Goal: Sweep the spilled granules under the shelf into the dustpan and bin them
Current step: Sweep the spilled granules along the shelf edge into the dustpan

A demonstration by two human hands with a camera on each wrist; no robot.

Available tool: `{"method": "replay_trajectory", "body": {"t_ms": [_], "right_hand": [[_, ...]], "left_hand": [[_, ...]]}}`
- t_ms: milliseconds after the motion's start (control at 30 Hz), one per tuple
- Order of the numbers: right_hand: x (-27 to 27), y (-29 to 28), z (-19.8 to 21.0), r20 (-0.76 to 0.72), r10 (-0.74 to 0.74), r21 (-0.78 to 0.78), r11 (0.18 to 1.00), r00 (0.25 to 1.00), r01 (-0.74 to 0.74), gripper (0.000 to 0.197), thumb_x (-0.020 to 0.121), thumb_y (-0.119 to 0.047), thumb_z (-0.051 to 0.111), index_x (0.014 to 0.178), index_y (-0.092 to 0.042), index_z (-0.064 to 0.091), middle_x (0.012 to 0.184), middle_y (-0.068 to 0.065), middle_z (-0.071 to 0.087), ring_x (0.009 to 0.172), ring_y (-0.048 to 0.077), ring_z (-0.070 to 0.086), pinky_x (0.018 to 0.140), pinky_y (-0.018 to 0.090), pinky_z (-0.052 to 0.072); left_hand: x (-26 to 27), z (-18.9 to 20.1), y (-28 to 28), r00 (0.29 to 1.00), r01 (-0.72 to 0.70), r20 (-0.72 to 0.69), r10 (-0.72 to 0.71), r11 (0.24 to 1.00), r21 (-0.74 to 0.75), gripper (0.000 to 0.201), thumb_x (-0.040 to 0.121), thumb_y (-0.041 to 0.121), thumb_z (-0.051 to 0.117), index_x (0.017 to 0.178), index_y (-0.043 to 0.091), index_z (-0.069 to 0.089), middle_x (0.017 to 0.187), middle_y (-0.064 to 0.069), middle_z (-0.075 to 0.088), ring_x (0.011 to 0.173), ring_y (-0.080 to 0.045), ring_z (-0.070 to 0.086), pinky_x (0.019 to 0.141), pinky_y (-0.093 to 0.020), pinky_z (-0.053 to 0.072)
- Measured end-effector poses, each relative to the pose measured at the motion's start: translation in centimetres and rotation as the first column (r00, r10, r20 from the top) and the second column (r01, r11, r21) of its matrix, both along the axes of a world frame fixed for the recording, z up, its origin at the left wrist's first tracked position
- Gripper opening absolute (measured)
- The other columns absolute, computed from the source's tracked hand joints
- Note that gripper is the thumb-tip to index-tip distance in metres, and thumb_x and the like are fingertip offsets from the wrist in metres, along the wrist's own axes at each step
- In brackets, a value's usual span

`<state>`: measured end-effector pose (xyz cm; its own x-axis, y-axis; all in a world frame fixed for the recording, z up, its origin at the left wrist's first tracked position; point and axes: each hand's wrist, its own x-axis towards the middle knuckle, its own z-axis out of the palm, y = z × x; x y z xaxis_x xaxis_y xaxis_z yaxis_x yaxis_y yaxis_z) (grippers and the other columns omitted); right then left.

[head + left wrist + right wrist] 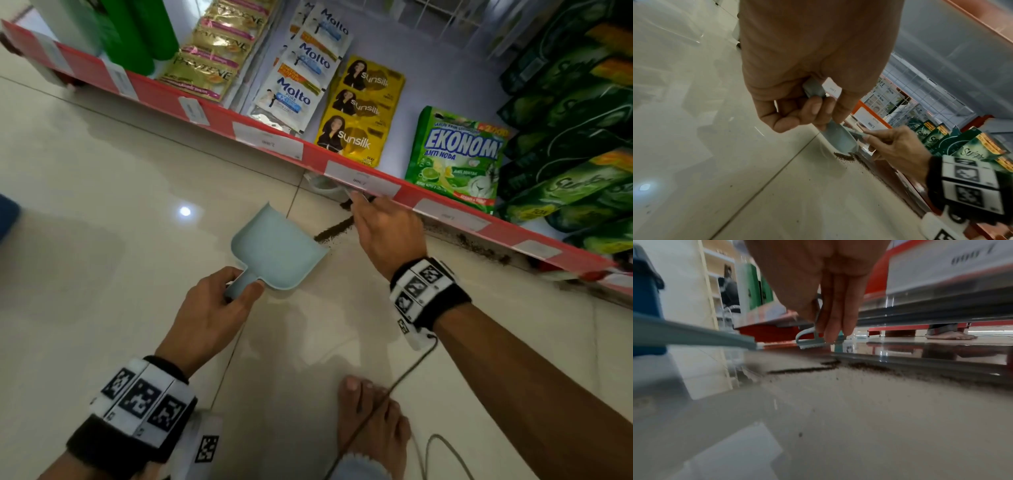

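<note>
shelf [219,114] edge over granules [334,230] | bare foot [371,414] behind dustpan [277,246]

brush [813,341] blurred, mostly hidden under shelf [359,171]

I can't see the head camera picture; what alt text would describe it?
A person's left hand holds a pale blue dustpan on a tiled floor while the right hand works a small brush under a red-edged shop shelf, beside a line of dark granules.
</note>
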<state>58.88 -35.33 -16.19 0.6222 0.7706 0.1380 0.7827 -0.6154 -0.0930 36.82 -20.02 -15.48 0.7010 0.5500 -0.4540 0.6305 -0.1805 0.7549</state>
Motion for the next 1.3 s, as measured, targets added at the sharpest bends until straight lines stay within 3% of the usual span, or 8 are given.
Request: {"method": "replay_trajectory", "body": {"t_ms": [200,333,400,600,733,867,1100,1300], "right_hand": [[1.0,0.0,-1.6,-0.042,-0.179,-0.171,0.970,0.983,0.170,0.035,0.101,-0.016,0.040,0.133,-0.018,0.055,0.104,0.013,0.067,0.089,0.035,0.067,0.075,0.042,0.058],[-0.1,-2.7,-0.8,-0.120,-0.087,-0.125,0.990,0.989,0.072,0.023,0.099,-0.016,0.048,0.109,-0.006,0.066,0.085,0.016,0.068,0.072,0.035,0.064,0.061,0.031,0.043],[-1.7,-4.3,0.2,-0.152,-0.032,-0.119,0.993,0.988,0.014,0.024,0.099,-0.018,0.051,0.113,-0.007,0.068,0.075,0.013,0.064,0.063,0.033,0.061,0.055,0.030,0.038],[-0.9,-4.0,1.4,-0.086,-0.067,0.002,0.998,0.994,0.067,0.025,0.101,-0.018,0.048,0.113,-0.007,0.067,0.082,0.014,0.068,0.069,0.035,0.062,0.057,0.034,0.048],[0.4,-3.0,0.9,-0.004,-0.193,-0.123,0.974,0.981,0.191,0.019,0.100,-0.014,0.045,0.105,-0.007,0.062,0.086,0.013,0.068,0.072,0.035,0.064,0.060,0.034,0.047],[-0.7,-5.1,0.1,-0.066,-0.173,-0.249,0.957,0.983,0.152,0.025,0.101,-0.019,0.044,0.109,-0.009,0.065,0.079,0.010,0.066,0.068,0.031,0.062,0.056,0.030,0.039],[-3.7,-9.9,3.7,-0.015,-0.109,0.074,0.991,0.994,0.109,0.025,0.097,-0.019,0.059,0.118,-0.012,0.069,0.074,0.008,0.064,0.052,0.029,0.056,0.049,0.033,0.049],[-3.9,-12.5,6.3,-0.055,-0.186,0.073,0.979,0.981,0.190,0.021,0.095,-0.018,0.062,0.112,-0.010,0.073,0.080,0.009,0.071,0.062,0.031,0.064,0.058,0.039,0.054]], "left_hand": [[-0.2,-1.2,0.5,0.997,0.009,0.070,-0.015,0.995,0.095,0.021,0.094,0.036,0.061,0.082,0.019,0.059,0.052,0.005,0.048,0.043,-0.003,0.045,0.044,-0.016,0.033],[-0.8,-1.4,0.1,0.996,-0.010,0.092,0.002,0.995,0.094,0.017,0.094,0.035,0.062,0.090,0.018,0.062,0.051,0.006,0.048,0.043,-0.003,0.045,0.043,-0.013,0.035],[-0.9,-1.5,0.0,0.996,-0.014,0.085,0.008,0.997,0.079,0.019,0.094,0.035,0.062,0.091,0.017,0.063,0.051,0.006,0.047,0.043,-0.004,0.045,0.044,-0.015,0.032],[-0.6,-1.5,-0.6,0.998,0.028,0.051,-0.032,0.997,0.067,0.022,0.094,0.035,0.061,0.088,0.014,0.063,0.054,0.006,0.048,0.046,-0.006,0.043,0.050,-0.024,0.033],[-0.4,-1.1,-0.6,0.997,0.055,0.057,-0.059,0.995,0.079,0.020,0.094,0.034,0.062,0.088,0.015,0.062,0.054,0.006,0.049,0.045,-0.007,0.044,0.048,-0.022,0.033],[-0.9,-1.2,0.0,0.997,0.038,0.066,-0.044,0.995,0.089,0.021,0.094,0.035,0.061,0.086,0.016,0.061,0.053,0.005,0.048,0.043,-0.003,0.045,0.046,-0.019,0.032],[-1.4,-1.4,0.0,0.998,0.032,0.059,-0.038,0.996,0.089,0.020,0.094,0.036,0.061,0.081,0.021,0.058,0.051,0.006,0.047,0.043,-0.002,0.046,0.045,-0.016,0.031],[-0.7,-1.3,-0.4,0.993,0.089,0.072,-0.094,0.993,0.078,0.017,0.094,0.035,0.061,0.084,0.022,0.059,0.051,0.006,0.048,0.040,-0.004,0.045,0.047,-0.022,0.033]]}}
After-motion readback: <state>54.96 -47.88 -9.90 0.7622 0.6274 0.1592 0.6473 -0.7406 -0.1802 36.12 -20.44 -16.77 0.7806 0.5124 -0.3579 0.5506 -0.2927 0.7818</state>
